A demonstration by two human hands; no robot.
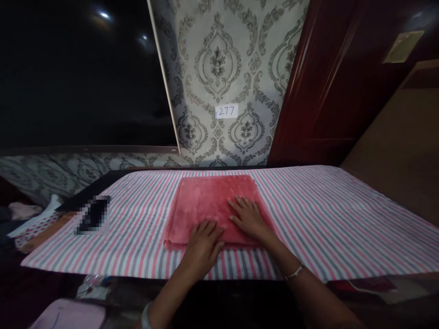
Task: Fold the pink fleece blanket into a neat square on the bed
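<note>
A folded red-pink plush cloth (202, 196), perhaps a towel or small blanket, lies flat as a rectangle on the striped tablecloth (329, 219). Its layers show along the near edge. My left hand (204, 244) rests palm down on the near edge of the cloth, fingers spread and pointing away from me. Farther up and to the right, my right hand (248, 214) lies flat on the cloth with its fingers apart. Neither hand grips anything. The cloth under both palms is hidden.
A blurred-out dark object (92, 215) lies on the tablecloth at the left. Behind the table are a large black screen (85, 82), patterned wallpaper (217, 59) with a paper label (226, 111) reading 277, and a dark red wooden panel (318, 77). A pink seat (70, 315) stands at lower left.
</note>
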